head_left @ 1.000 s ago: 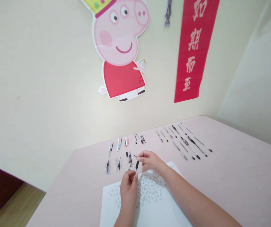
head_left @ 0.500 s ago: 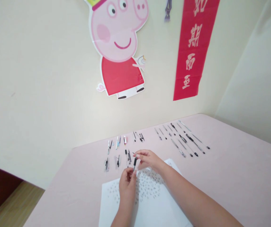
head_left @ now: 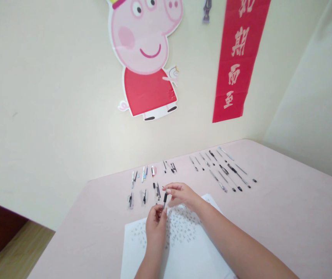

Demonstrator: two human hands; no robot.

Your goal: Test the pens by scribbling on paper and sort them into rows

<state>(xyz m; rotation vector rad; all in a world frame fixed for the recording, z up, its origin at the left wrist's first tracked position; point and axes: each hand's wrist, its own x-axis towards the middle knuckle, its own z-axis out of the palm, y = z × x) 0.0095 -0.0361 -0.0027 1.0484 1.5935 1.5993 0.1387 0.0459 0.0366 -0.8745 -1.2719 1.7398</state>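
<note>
Above the white paper (head_left: 189,263), a pen with a black grip (head_left: 165,197) is held tilted between both hands. My left hand (head_left: 155,219) is closed round its clear lower barrel. At the upper end, my right hand (head_left: 180,194) pinches the tip between thumb and fingers. Many small dark marks or bits cover the upper part of the paper; I cannot tell which. Just behind the hands lie a black-capped pen (head_left: 154,190) and some dark slim pieces (head_left: 158,190).
Pen parts in small groups (head_left: 144,197) lie at the back left of the pink table (head_left: 96,240). Rows of pens, refills and caps (head_left: 224,170) lie at the back right. Behind the table stands a wall with a pig cutout (head_left: 148,89) and a red banner (head_left: 241,58).
The view has shifted very slightly. Both hands keep the same hold on the pen, with no other visible movement.
</note>
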